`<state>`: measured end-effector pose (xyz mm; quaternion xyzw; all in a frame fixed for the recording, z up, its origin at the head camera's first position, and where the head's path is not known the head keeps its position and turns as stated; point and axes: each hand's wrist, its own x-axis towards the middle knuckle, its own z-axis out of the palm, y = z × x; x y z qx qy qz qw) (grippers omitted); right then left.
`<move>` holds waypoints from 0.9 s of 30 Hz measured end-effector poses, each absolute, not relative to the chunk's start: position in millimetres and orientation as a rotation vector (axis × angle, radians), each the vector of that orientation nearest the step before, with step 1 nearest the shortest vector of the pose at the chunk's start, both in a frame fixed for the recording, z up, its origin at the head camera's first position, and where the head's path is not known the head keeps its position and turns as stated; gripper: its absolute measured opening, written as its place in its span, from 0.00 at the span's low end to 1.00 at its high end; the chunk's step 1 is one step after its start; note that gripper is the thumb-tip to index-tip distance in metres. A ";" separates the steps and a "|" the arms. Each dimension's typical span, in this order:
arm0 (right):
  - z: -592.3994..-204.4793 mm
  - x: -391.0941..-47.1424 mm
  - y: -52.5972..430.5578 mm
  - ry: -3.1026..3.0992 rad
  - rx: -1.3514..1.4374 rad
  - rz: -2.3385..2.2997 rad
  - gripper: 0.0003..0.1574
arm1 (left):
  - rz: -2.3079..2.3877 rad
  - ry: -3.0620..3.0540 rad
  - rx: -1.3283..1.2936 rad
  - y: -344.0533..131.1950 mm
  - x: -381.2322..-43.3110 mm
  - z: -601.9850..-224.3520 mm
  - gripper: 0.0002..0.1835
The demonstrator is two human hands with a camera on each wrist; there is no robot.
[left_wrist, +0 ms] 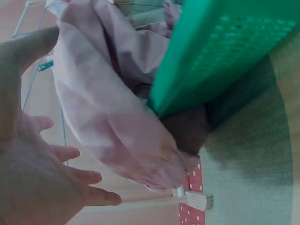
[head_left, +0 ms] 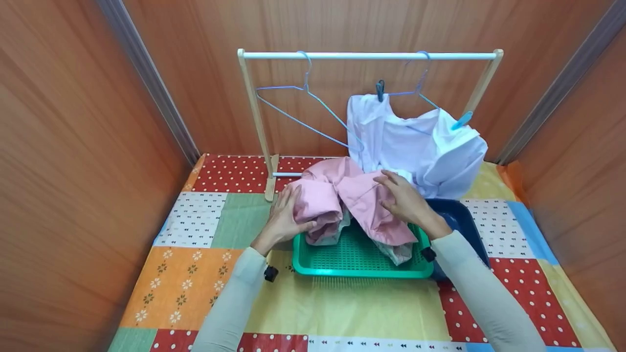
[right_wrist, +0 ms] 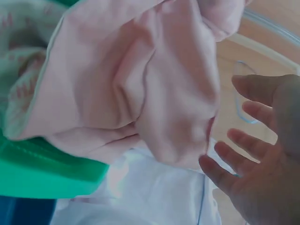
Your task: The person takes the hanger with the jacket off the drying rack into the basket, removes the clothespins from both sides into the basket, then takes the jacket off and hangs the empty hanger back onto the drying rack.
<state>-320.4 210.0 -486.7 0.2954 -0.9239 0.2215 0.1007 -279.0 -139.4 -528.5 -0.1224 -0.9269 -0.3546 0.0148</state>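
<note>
A pink garment (head_left: 362, 195) with a pale, printed inner side lies bunched over the green basket (head_left: 362, 274), its two lower parts spreading apart into it. At its left side is my left hand (head_left: 282, 217), fingers spread; the left wrist view shows the palm facing the cloth (left_wrist: 108, 108) with the fingers straight. My right hand (head_left: 407, 199) is at the garment's right side, fingers loosely extended. In the right wrist view this hand (right_wrist: 262, 154) has its fingertips right by the pink cloth's edge (right_wrist: 187, 93), with nothing gripped.
Behind stands a rack with a white rail (head_left: 362, 56). A bare blue hanger (head_left: 313, 117) hangs on its left. On the right, a white shirt (head_left: 406, 146) hangs with a dark clothespin (head_left: 380, 90) and a blue clothespin (head_left: 462, 120). A navy basin (head_left: 464, 225) sits beside the basket.
</note>
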 end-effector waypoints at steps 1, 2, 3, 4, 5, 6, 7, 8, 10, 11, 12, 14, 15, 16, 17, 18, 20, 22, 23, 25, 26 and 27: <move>-487.4 -323.7 209.6 -2.747 0.881 0.628 0.35 | -1.078 -2.905 -0.394 -138.9 -280.4 -529.9 0.54; -488.4 -327.1 209.1 -2.759 0.895 0.589 0.36 | -1.064 -2.913 -0.399 -138.3 -281.8 -531.5 0.52; -489.7 -330.2 208.6 -2.769 0.909 0.551 0.37 | -1.058 -2.907 -0.404 -137.5 -283.5 -532.9 0.48; -491.0 -332.7 208.2 -2.781 0.920 0.515 0.37 | -1.048 -2.894 -0.407 -136.6 -284.8 -534.3 0.44; -492.2 -334.7 207.8 -2.798 0.925 0.491 0.36 | -1.030 -2.874 -0.416 -135.4 -286.4 -535.7 0.40; -493.5 -335.9 207.5 -2.810 0.933 0.466 0.35 | -1.026 -2.845 -0.426 -134.0 -287.6 -536.8 0.36; -495.1 -336.9 207.2 -2.819 0.939 0.438 0.33 | -1.030 -2.813 -0.436 -132.3 -288.6 -537.5 0.33; -496.9 -337.4 207.1 -2.824 0.949 0.420 0.30 | -1.029 -2.785 -0.450 -130.3 -289.3 -537.8 0.30; -499.8 -336.4 206.9 -2.830 0.972 0.407 0.25 | -1.028 -2.735 -0.500 -125.1 -289.8 -536.7 0.27; -501.3 -335.2 206.8 -2.835 0.987 0.413 0.22 | -1.024 -2.719 -0.541 -122.0 -289.8 -535.6 0.25; -502.6 -333.3 206.5 -2.846 1.000 0.427 0.21 | -1.018 -2.723 -0.581 -118.6 -289.3 -534.2 0.25; -506.8 -328.7 206.5 -2.883 1.038 0.453 0.19 | -0.974 -2.785 -0.676 -110.1 -287.4 -531.7 0.25; -508.9 -326.1 206.3 -2.912 1.061 0.461 0.19 | -0.937 -2.839 -0.729 -105.6 -286.4 -530.6 0.26; -511.4 -323.7 205.7 -2.951 1.079 0.469 0.19 | -0.891 -2.901 -0.780 -101.1 -285.6 -529.8 0.27; -513.8 -321.3 204.9 -2.991 1.099 0.469 0.21 | -0.836 -2.967 -0.826 -96.8 -284.7 -529.1 0.29; -516.2 -319.2 203.8 -3.036 1.114 0.468 0.22 | -0.783 -3.030 -0.865 -92.4 -284.0 -528.6 0.31; -519.4 -316.4 200.0 -3.115 1.141 0.442 0.25 | -0.677 -3.135 -0.929 -85.1 -283.9 -527.0 0.34; -521.6 -313.9 195.9 -3.175 1.149 0.386 0.28 | -0.604 -3.228 -0.950 -78.6 -284.3 -526.0 0.37; -522.7 -312.7 193.9 -3.200 1.148 0.363 0.30 | -0.577 -3.270 -0.954 -75.5 -284.5 -525.7 0.37; -525.2 -310.7 189.9 -3.238 1.157 0.325 0.31 | -0.533 -3.343 -0.968 -69.4 -285.2 -525.7 0.36; -526.9 -309.9 187.9 -3.263 1.167 0.323 0.32 | -0.512 -3.374 -0.984 -66.3 -285.4 -526.1 0.36; -529.0 -309.3 185.9 -3.284 1.181 0.318 0.31 | -0.494 -3.401 -1.008 -63.2 -285.4 -526.7 0.35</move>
